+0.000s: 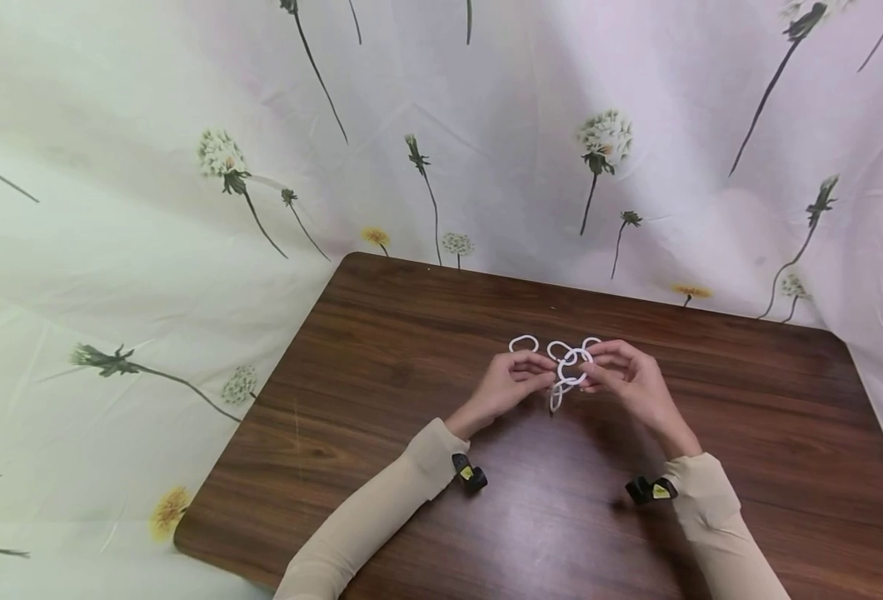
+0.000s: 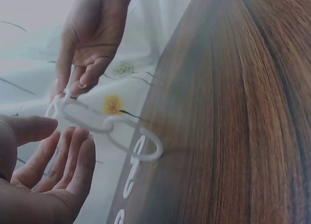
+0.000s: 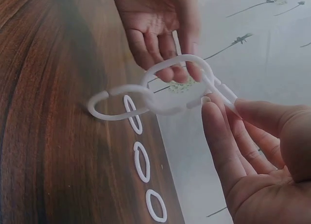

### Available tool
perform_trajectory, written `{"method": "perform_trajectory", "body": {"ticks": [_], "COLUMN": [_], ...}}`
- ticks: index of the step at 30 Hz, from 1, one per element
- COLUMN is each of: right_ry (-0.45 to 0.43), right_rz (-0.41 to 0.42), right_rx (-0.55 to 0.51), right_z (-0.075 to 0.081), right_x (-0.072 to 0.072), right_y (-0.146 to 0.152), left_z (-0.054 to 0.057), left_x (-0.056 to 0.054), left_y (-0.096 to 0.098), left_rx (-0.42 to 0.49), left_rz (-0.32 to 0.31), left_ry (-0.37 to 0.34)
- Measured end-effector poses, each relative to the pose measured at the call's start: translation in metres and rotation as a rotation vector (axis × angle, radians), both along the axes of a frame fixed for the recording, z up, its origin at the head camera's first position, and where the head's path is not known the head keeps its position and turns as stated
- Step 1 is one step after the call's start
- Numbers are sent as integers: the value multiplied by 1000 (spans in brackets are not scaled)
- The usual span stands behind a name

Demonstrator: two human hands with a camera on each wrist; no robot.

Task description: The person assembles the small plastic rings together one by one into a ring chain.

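Both hands are raised close together above a wooden table, with linked white plastic rings between them. My right hand (image 1: pixel 631 385) pinches a white ring (image 1: pixel 575 382) by its edge, between thumb and fingertips. From it hangs another white ring (image 3: pixel 104 118), which has a small gap in its loop. My left hand (image 1: pixel 512 383) faces it, its fingers curled and its thumb close to them. In the right wrist view, part of a white ring (image 3: pixel 176 42) shows between the left thumb and fingers. The fingers hide the rest of that ring.
Several loose white rings lie in a row on the tabletop (image 1: pixel 411 350) beyond the hands, including one ring (image 3: pixel 142 162) in the middle of the row. A flower-printed cloth (image 1: pixel 486 167) hangs behind the table. Black wrist cameras (image 1: pixel 470 473) are strapped at both sleeves.
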State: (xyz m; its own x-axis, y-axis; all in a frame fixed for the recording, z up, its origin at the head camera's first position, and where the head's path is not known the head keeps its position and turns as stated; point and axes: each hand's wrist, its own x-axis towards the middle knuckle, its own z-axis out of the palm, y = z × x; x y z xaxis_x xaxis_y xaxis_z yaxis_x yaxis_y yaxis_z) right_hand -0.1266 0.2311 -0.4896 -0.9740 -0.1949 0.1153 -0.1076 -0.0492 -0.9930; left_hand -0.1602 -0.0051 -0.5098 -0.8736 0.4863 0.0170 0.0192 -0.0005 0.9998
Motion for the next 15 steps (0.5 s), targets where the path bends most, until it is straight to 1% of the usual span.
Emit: {"method": "perform_trajectory", "body": {"ticks": [3,10,15], "right_ry": [1,-19,-20], "right_rz": [-5,0,-2], "right_rx": [1,-5,9], "right_z": [-1,2,5], "right_x": [0,0,0], "right_y": [-2,-6,-8], "left_z": [2,4,5], "left_x": [0,0,0], "left_y": [1,3,5], "left_rx": [-5,-18,2], "left_rz": [10,32,40], "left_ry": [4,-12,-22]}}
